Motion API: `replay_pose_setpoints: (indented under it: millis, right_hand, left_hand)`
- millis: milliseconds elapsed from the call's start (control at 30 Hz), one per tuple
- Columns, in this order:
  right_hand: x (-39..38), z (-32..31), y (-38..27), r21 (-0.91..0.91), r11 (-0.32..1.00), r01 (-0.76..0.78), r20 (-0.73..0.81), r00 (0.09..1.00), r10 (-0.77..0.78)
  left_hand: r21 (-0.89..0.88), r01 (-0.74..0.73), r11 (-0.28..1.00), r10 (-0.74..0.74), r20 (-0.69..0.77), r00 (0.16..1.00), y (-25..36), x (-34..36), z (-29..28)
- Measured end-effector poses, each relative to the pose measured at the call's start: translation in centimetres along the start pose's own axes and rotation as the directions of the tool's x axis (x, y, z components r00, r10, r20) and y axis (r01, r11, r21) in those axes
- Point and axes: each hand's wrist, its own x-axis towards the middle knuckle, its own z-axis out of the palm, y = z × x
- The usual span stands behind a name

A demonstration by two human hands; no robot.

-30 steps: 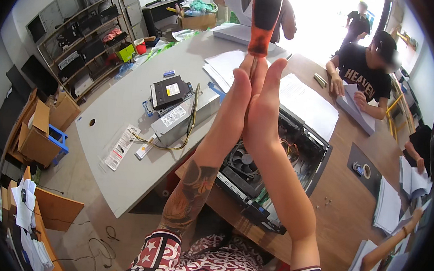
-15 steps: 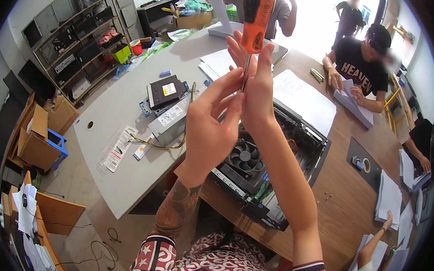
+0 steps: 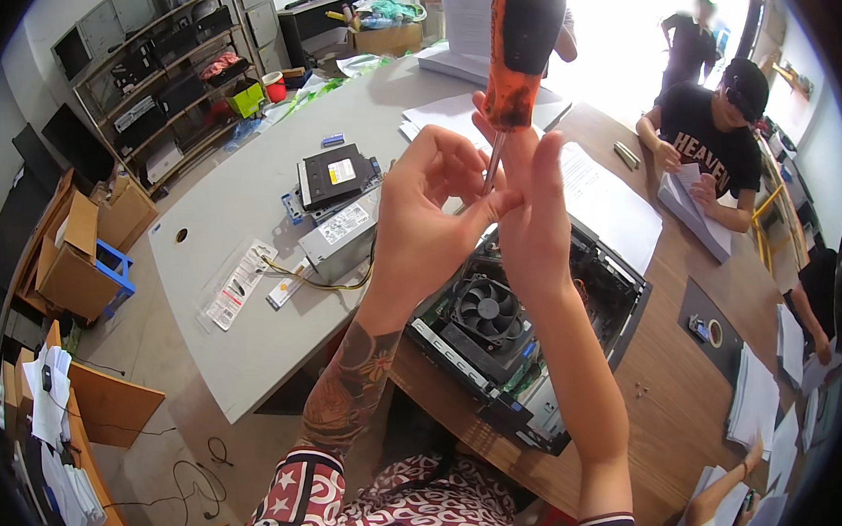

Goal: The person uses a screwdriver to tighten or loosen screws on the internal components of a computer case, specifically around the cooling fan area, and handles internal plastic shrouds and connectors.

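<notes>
A screwdriver [image 3: 517,81] with an orange and black handle stands nearly upright before me, handle up, close to the camera. My left hand [image 3: 421,226] is closed, thumb and finger pinching low on its metal shaft. Fingers stretched upward, my right hand [image 3: 536,236] is open beside and behind the shaft, near the left thumb; whether it presses on the shaft I cannot tell. The screwdriver's tip is hidden at the fingers. Beneath both hands lies an opened desktop computer case [image 3: 446,353] with a black cooling fan [image 3: 488,309], partly covered by my right forearm.
Left of the case, the grey table [image 3: 241,368] bears a power supply [image 3: 341,241] with cables, an optical drive [image 3: 333,175] and a blister pack [image 3: 241,286]. Paper sheets [image 3: 612,207] lie behind the case. Small screws [image 3: 641,388] and a tape roll [image 3: 716,331] are to the right. Co-workers handle paper stacks.
Both hands and the screwdriver have shifted slightly right in view, with the handle a little lower. My left fingers have curled in more. The background has also shifted slightly right.
</notes>
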Motion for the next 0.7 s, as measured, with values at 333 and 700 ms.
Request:
replay_pose_setpoints:
  millis: [333,700]
  right_hand:
    - [-2.7,2.2,-0.9,-0.166,0.982,-0.085,-0.022,0.996,0.082]
    - [-0.5,2.4,1.2,0.282,0.949,-0.142,-0.156,0.969,0.191]
  left_hand:
    - [-0.434,-0.081,0.897,0.025,-0.133,0.991,-3.5,1.8,1.1]
    - [-0.395,0.104,0.913,-0.061,0.12,0.991,-2.6,0.0,3.0]
